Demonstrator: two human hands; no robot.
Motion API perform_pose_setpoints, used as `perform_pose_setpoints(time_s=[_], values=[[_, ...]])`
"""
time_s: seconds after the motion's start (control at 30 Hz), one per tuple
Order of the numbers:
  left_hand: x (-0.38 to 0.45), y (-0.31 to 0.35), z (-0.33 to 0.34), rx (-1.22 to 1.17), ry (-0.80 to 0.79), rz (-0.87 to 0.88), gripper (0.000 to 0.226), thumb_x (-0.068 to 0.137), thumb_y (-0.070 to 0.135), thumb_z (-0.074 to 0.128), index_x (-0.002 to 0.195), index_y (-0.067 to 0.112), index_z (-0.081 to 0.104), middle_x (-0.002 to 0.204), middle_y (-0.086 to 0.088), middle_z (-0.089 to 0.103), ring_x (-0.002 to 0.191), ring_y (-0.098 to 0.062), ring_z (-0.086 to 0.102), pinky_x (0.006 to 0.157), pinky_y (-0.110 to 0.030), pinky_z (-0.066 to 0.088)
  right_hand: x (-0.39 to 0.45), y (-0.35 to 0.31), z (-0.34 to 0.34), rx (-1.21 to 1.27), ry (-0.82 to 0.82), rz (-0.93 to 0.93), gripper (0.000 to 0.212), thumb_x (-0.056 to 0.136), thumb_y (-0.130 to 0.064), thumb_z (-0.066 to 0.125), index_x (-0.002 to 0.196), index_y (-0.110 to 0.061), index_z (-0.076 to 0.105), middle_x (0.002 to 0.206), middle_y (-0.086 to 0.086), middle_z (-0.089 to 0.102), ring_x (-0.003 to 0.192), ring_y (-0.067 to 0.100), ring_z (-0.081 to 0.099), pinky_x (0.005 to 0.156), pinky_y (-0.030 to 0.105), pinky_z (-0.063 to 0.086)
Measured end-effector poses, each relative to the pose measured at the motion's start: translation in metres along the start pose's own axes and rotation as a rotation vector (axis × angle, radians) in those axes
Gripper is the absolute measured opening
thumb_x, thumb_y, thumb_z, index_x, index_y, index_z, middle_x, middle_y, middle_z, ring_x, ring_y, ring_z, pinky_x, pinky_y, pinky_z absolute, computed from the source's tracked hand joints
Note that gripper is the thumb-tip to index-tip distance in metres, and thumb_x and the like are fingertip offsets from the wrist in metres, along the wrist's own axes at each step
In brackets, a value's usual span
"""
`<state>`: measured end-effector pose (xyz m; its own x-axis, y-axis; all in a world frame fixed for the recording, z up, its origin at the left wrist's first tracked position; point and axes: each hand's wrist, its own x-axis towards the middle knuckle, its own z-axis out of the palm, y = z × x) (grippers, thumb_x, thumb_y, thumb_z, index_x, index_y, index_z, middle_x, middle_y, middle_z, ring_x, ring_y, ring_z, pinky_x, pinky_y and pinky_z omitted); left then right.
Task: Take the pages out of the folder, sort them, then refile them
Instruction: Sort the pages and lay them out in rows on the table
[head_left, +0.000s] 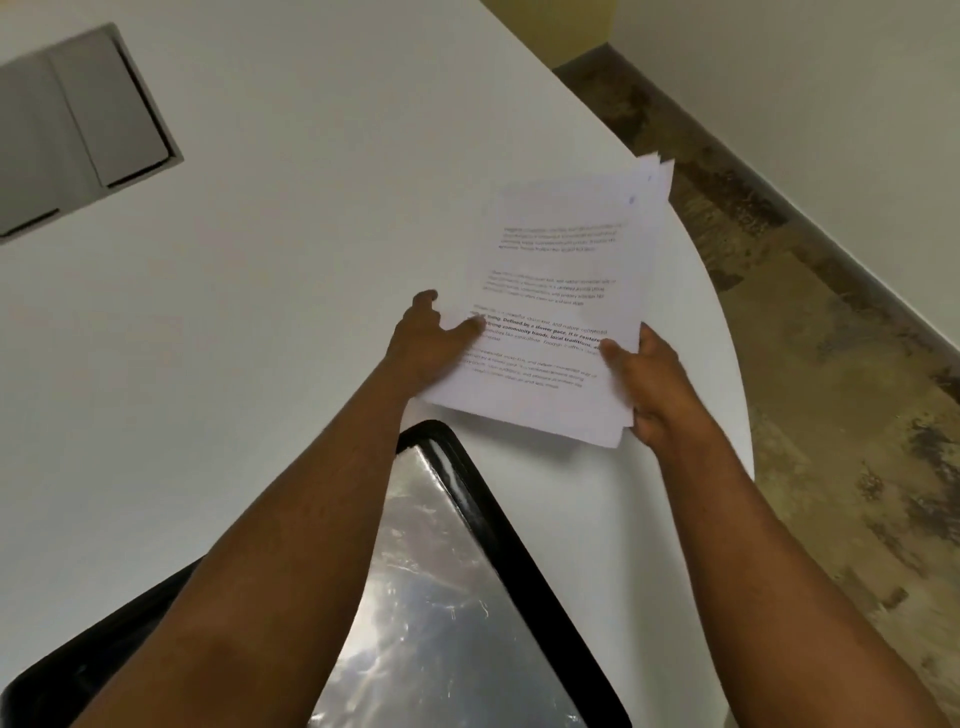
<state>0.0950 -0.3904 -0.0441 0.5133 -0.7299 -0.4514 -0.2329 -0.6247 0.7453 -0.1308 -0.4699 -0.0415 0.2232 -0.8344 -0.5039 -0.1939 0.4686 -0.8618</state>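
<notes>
A stack of white printed pages (561, 291) is held just above the white table, near its rounded right edge. My left hand (428, 345) grips the stack's left edge, thumb on the top sheet. My right hand (649, 384) grips the stack's lower right corner. The sheets fan out slightly at the far end. An open black folder (493, 545) with shiny clear plastic sleeves lies on the table below the stack, partly under my forearms.
The white table (260, 312) curves round on the right, with mottled brown floor (831, 415) beyond it. A grey recessed panel (88, 130) is set in the tabletop at far left.
</notes>
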Motion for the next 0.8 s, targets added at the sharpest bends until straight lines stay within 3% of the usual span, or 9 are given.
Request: perform_pose_setpoints(time_s=[0.07, 0.13, 0.27, 0.4, 0.53, 0.63, 0.73, 0.8], values=[[-0.008, 0.002, -0.024, -0.183, -0.016, 0.04, 0.074, 0.088, 0.051, 0.061, 0.148, 0.022, 0.029, 0.141, -0.002, 0.048, 0.123, -0.016, 0.053, 0.101, -0.028, 0.042, -0.005, -0.017, 0.005, 0.023, -0.172, -0.047, 0.034, 0.1, -0.013, 0.052, 0.132, -0.021, 0.055, 0.122, -0.001, 0.068, 0.108, 0.021, 0.067, 0.096, 0.047, 0.052], [-0.018, -0.001, -0.051, -0.382, -0.027, 0.112, 0.053, 0.094, 0.045, 0.056, 0.14, 0.021, 0.044, 0.131, 0.002, 0.06, 0.113, -0.012, 0.062, 0.1, -0.033, 0.048, -0.014, -0.034, 0.019, 0.017, -0.297, -0.112, 0.031, 0.102, -0.023, 0.048, 0.133, -0.026, 0.052, 0.125, -0.004, 0.066, 0.112, 0.018, 0.065, 0.097, 0.041, 0.051], [-0.049, -0.02, -0.105, -0.534, 0.198, 0.186, 0.03, 0.101, 0.025, 0.048, 0.13, 0.022, 0.052, 0.124, 0.005, 0.064, 0.111, -0.011, 0.063, 0.095, -0.03, 0.05, -0.032, -0.056, 0.08, -0.093, -0.322, -0.352, 0.034, 0.106, -0.032, 0.036, 0.138, -0.028, 0.044, 0.133, -0.008, 0.058, 0.119, 0.008, 0.057, 0.103, 0.026, 0.043], [-0.083, -0.059, -0.15, -0.55, 0.43, 0.177, 0.032, 0.097, 0.007, 0.048, 0.125, 0.022, 0.053, 0.124, 0.004, 0.063, 0.112, -0.014, 0.062, 0.099, -0.036, 0.049, -0.048, -0.054, 0.152, -0.252, -0.4, -0.527, 0.033, 0.106, -0.021, 0.036, 0.138, -0.023, 0.043, 0.122, -0.012, 0.056, 0.108, 0.006, 0.055, 0.091, 0.016, 0.041], [-0.118, -0.085, -0.178, -0.654, 0.673, 0.155, 0.042, 0.093, -0.002, 0.046, 0.128, 0.02, 0.052, 0.121, 0.005, 0.064, 0.111, -0.013, 0.06, 0.101, -0.033, 0.047, -0.072, -0.051, 0.208, -0.331, -0.477, -0.606, 0.027, 0.105, -0.014, 0.031, 0.128, -0.015, 0.044, 0.108, -0.011, 0.057, 0.09, 0.002, 0.056, 0.079, 0.018, 0.045], [-0.138, -0.097, -0.187, -0.678, 0.813, 0.16, 0.043, 0.088, -0.005, 0.047, 0.116, 0.027, 0.055, 0.114, 0.008, 0.064, 0.105, -0.011, 0.06, 0.101, -0.035, 0.047, -0.086, -0.046, 0.24, -0.308, -0.501, -0.602, 0.025, 0.101, -0.006, 0.03, 0.123, -0.01, 0.042, 0.099, -0.012, 0.056, 0.083, -0.003, 0.054, 0.076, 0.02, 0.045], [-0.149, -0.108, -0.193, -0.647, 0.889, 0.107, 0.045, 0.085, -0.007, 0.05, 0.11, 0.03, 0.05, 0.108, 0.01, 0.06, 0.096, -0.004, 0.059, 0.09, -0.03, 0.05, -0.098, -0.04, 0.264, -0.29, -0.522, -0.537, 0.029, 0.098, -0.002, 0.032, 0.124, -0.011, 0.041, 0.109, -0.002, 0.055, 0.087, 0.004, 0.053, 0.076, 0.024, 0.046], [-0.153, -0.113, -0.195, -0.679, 0.895, 0.095, 0.048, 0.084, -0.009, 0.049, 0.104, 0.035, 0.049, 0.103, 0.011, 0.06, 0.09, -0.001, 0.058, 0.079, -0.024, 0.048, -0.104, -0.037, 0.278, -0.297, -0.518, -0.513, 0.026, 0.097, -0.003, 0.033, 0.12, -0.012, 0.041, 0.103, -0.003, 0.054, 0.085, 0.004, 0.053, 0.074, 0.027, 0.045]])
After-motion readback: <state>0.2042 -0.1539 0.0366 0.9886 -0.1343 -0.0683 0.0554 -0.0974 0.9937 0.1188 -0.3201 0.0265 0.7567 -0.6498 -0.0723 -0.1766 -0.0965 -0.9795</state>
